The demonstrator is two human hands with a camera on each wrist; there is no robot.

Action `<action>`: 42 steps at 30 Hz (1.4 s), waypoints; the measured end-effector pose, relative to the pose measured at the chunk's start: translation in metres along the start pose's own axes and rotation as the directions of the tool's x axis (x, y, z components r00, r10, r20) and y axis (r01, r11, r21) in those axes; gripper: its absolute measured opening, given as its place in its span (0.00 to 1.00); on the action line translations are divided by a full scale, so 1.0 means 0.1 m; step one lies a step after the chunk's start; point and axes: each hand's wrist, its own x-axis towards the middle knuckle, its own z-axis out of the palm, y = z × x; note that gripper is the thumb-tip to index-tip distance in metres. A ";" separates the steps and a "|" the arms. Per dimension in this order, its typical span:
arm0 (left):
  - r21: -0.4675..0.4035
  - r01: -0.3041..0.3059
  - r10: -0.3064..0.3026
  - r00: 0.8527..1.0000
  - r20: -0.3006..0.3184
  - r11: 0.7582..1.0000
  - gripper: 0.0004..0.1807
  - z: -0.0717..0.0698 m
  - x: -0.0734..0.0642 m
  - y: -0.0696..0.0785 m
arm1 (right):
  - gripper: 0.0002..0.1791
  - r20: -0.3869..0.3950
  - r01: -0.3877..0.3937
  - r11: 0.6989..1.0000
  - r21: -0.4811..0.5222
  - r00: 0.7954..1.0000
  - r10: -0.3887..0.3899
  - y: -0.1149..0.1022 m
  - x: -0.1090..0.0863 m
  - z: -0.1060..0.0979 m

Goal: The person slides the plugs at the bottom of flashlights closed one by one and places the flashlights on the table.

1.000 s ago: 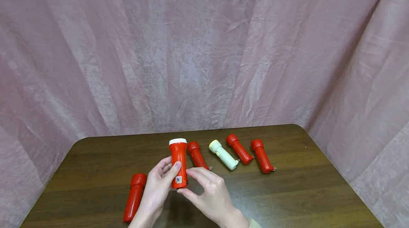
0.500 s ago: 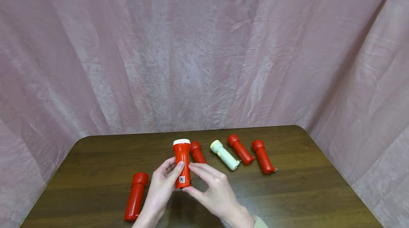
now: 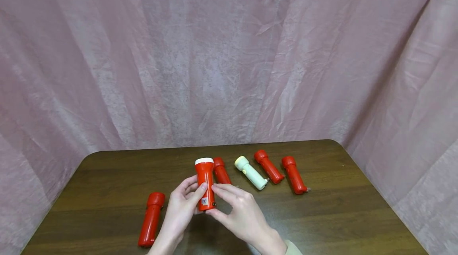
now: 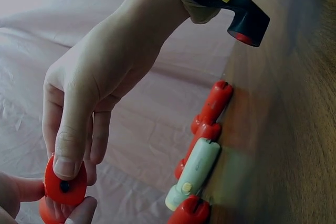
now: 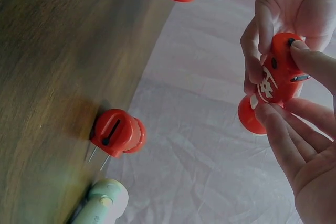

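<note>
A red flashlight [image 3: 205,179] with a white rim stands upright in the air above the table, lens end up. My left hand [image 3: 184,205] grips its body from the left, thumb across the front near a small square label. From the right, my right hand [image 3: 241,209] pinches its lower end. In the left wrist view, the right thumb [image 4: 67,148] lies on the flashlight's base, beside a dark round spot. White lettering and dark slots on the flashlight's side [image 5: 278,77] show in the right wrist view, with right fingertips touching it.
On the brown wooden table [image 3: 340,215], a red flashlight [image 3: 152,219] lies left of the hands. Behind them lie another red one [image 3: 220,169], a pale green flashlight [image 3: 253,175] and two more red flashlights, one at the far right [image 3: 295,175]. A pink curtain [image 3: 222,56] hangs behind the table.
Both hands and the held flashlight have shifted slightly right in the head view, then stayed nearly still. My right fingers have come against the flashlight's side. The flashlights on the table keep their places.
</note>
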 end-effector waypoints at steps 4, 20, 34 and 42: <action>0.009 0.013 -0.013 1.000 -0.006 1.000 0.30 -0.02 0.00 -0.01 | 0.30 0.014 0.000 1.000 -0.005 1.000 0.000 -0.01 0.01 0.01; 0.082 0.059 -0.058 0.998 -0.012 0.995 0.29 -0.18 -0.03 -0.12 | 0.28 0.127 -0.047 0.999 0.007 0.991 0.045 -0.14 -0.02 0.13; 0.180 0.072 -0.073 0.997 -0.002 0.981 0.30 -0.32 -0.13 -0.32 | 0.24 0.364 -0.130 0.991 0.021 0.925 0.114 -0.25 -0.07 0.20; 0.415 0.013 -0.002 1.000 -0.028 0.910 0.32 -0.44 -0.13 -0.38 | 0.23 0.436 -0.106 0.994 -0.001 0.895 0.096 -0.29 -0.05 0.30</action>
